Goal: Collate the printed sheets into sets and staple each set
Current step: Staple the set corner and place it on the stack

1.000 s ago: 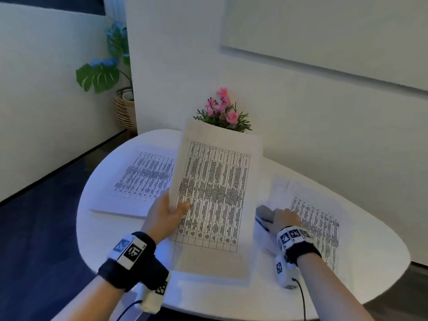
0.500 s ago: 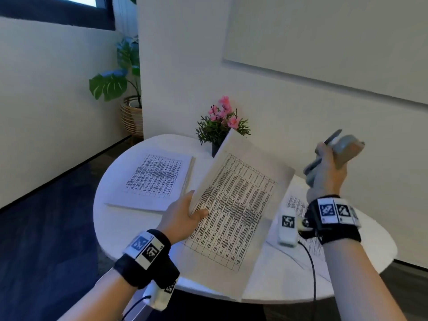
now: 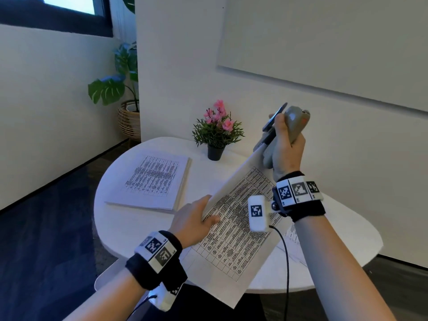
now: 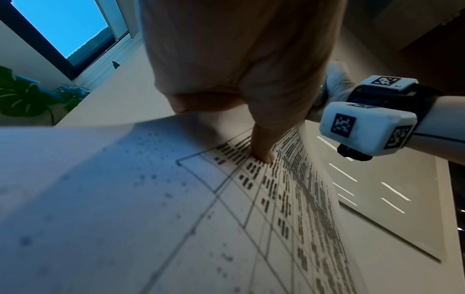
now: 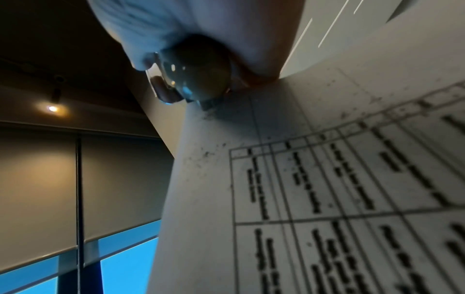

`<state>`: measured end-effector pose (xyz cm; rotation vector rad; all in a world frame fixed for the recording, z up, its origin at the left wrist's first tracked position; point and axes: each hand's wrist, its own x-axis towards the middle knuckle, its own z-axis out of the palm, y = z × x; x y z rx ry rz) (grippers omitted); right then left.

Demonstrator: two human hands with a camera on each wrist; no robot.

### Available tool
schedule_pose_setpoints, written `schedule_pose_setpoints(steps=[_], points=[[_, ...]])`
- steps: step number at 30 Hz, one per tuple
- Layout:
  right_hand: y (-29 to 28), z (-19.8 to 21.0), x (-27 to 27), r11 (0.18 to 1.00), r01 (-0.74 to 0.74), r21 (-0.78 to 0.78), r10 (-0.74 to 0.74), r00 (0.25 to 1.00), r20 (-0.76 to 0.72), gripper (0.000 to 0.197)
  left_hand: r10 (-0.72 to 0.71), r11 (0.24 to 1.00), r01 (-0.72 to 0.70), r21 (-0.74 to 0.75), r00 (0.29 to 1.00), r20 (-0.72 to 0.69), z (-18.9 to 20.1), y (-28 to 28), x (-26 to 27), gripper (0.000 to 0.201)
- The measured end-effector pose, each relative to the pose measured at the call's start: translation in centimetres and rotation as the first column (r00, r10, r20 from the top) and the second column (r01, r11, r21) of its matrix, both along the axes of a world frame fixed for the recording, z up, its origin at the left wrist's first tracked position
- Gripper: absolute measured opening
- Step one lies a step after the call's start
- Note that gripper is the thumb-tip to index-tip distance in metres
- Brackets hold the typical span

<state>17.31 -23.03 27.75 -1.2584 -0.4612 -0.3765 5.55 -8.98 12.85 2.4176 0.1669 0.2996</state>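
My left hand [image 3: 199,216] pinches the left edge of a set of printed table sheets [image 3: 236,228], thumb [image 4: 261,151] on the print, holding the set tilted above the white table [image 3: 129,228]. My right hand [image 3: 284,144] grips a grey stapler [image 3: 294,121] raised over the table. The stapler's mouth sits at the set's top corner, and in the right wrist view the stapler [image 5: 193,85] meets the sheet corner [image 5: 208,113]. A stack of printed sheets [image 3: 152,179] lies flat at the table's left. More sheets [image 3: 293,235] lie partly hidden under my right forearm.
A small potted plant with pink flowers [image 3: 216,133] stands at the table's back edge by the wall. A large leafy plant in a wicker basket [image 3: 129,119] is on the floor at the left. Dark floor surrounds the table.
My right hand took the stapler off the table, raised it and brought it to the set's top corner. My left hand tilted the sheets to the right.
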Motion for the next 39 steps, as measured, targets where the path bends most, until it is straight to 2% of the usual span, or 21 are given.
schedule_pose_setpoints(steps=[4, 7, 13, 15, 17, 18, 20, 21, 22, 24, 25, 28, 31, 32, 33, 34, 35, 36, 37, 38, 39], points=[[0.1, -0.3, 0.2, 0.996, 0.078, 0.03, -0.08, 0.995, 0.056, 0.023, 0.003, 0.999, -0.003, 0.039, 1.0, 0.0, 0.0, -0.2, -0.1, 0.035], [0.4, -0.9, 0.6, 0.991, 0.128, 0.03, -0.129, 0.991, 0.021, 0.022, 0.004, 0.998, -0.003, 0.058, 1.0, -0.003, -0.5, -0.2, -0.1, 0.034], [-0.4, -3.4, 2.7, 0.997, 0.046, -0.064, -0.059, 0.974, -0.219, 0.029, 0.036, 0.997, -0.033, 0.065, 0.998, -0.043, -1.7, 0.7, 0.0, 0.034], [-1.7, -4.3, 4.1, 0.983, 0.113, -0.142, -0.152, 0.939, -0.307, 0.038, 0.06, 0.997, -0.057, 0.043, 0.996, -0.06, -2.0, 1.6, -0.1, 0.04], [-3.7, -6.3, 6.0, 0.908, 0.211, -0.361, -0.358, 0.838, -0.412, 0.041, 0.089, 0.996, -0.087, 0.024, 0.993, -0.075, -2.2, 2.8, -0.2, 0.048], [-4.8, -7.6, 6.6, 0.853, 0.191, -0.486, -0.436, 0.773, -0.461, 0.043, 0.106, 0.994, -0.105, 0.016, 0.991, -0.08, -2.4, 3.4, -0.3, 0.052], [-6.9, -11.2, 8.7, 0.738, 0.01, -0.674, -0.495, 0.688, -0.531, 0.05, 0.141, 0.989, -0.144, -0.039, 0.987, -0.082, -2.4, 4.5, -0.3, 0.058], [-7.7, -13.2, 9.9, 0.666, -0.09, -0.741, -0.501, 0.682, -0.533, 0.048, 0.152, 0.985, -0.158, -0.071, 0.985, -0.079, -2.3, 4.9, -0.4, 0.058], [-8.3, -14.7, 10.5, 0.581, -0.17, -0.796, -0.51, 0.686, -0.519, 0.038, 0.161, 0.981, -0.168, -0.098, 0.984, -0.077, -2.2, 5.3, -0.3, 0.056], [-8.9, -15.7, 9.1, 0.424, -0.248, -0.871, -0.552, 0.691, -0.466, 0.033, 0.177, 0.973, -0.186, -0.14, 0.982, -0.071, -2.0, 5.9, -0.1, 0.049], [-9.2, -16.1, 8.2, 0.415, -0.247, -0.876, -0.583, 0.667, -0.465, 0.033, 0.186, 0.966, -0.195, -0.167, 0.98, -0.068, -1.8, 6.1, 0.0, 0.047], [-10.0, -18.1, 7.3, 0.435, -0.222, -0.872, -0.562, 0.69, -0.456, 0.036, 0.195, 0.951, -0.2, -0.235, 0.98, -0.046, -1.6, 6.4, 0.3, 0.05], [-9.2, -19.2, 8.1, 0.293, -0.21, -0.933, -0.602, 0.717, -0.351, 0.045, 0.206, 0.93, -0.205, -0.304, 0.978, -0.029, -1.3, 6.6, 0.6, 0.045], [-8.7, -19.2, 8.1, 0.218, -0.168, -0.962, -0.618, 0.738, -0.269, 0.047, 0.213, 0.92, -0.209, -0.332, 0.977, -0.026, -1.4, 6.7, 0.7, 0.044], [-7.8, -18.8, 7.9, 0.195, -0.09, -0.977, -0.601, 0.776, -0.191, 0.048, 0.223, 0.908, -0.217, -0.36, 0.975, -0.024, -1.5, 6.9, 0.9, 0.042], [-6.8, -18.5, 7.5, 0.244, -0.024, -0.969, -0.527, 0.836, -0.153, 0.047, 0.237, 0.894, -0.227, -0.386, 0.971, -0.023, -1.6, 7.1, 1.1, 0.039], [-5.4, -17.8, 6.3, 0.391, -0.062, -0.918, -0.411, 0.881, -0.234, 0.046, 0.252, 0.879, -0.235, -0.415, 0.968, -0.016, -1.8, 7.2, 1.2, 0.035], [-4.0, -17.2, 4.9, 0.557, -0.208, -0.804, -0.256, 0.878, -0.404, 0.047, 0.268, 0.862, -0.24, -0.446, 0.964, -0.002, -1.9, 7.3, 1.4, 0.033], [-2.6, -16.6, 3.0, 0.666, -0.401, -0.629, -0.084, 0.797, -0.598, 0.048, 0.288, 0.843, -0.246, -0.478, 0.957, 0.015, -2.1, 7.5, 1.5, 0.031], [-1.6, -16.9, 1.9, 0.69, -0.526, -0.497, 0.029, 0.706, -0.708, 0.045, 0.318, 0.818, -0.258, -0.514, 0.947, 0.031, -2.1, 7.6, 1.6, 0.029], [-0.7, -16.9, 0.6, 0.674, -0.604, -0.425, 0.086, 0.635, -0.768, 0.039, 0.353, 0.79, -0.274, -0.549, 0.935, 0.041, -2.1, 7.9, 1.7, 0.029]])
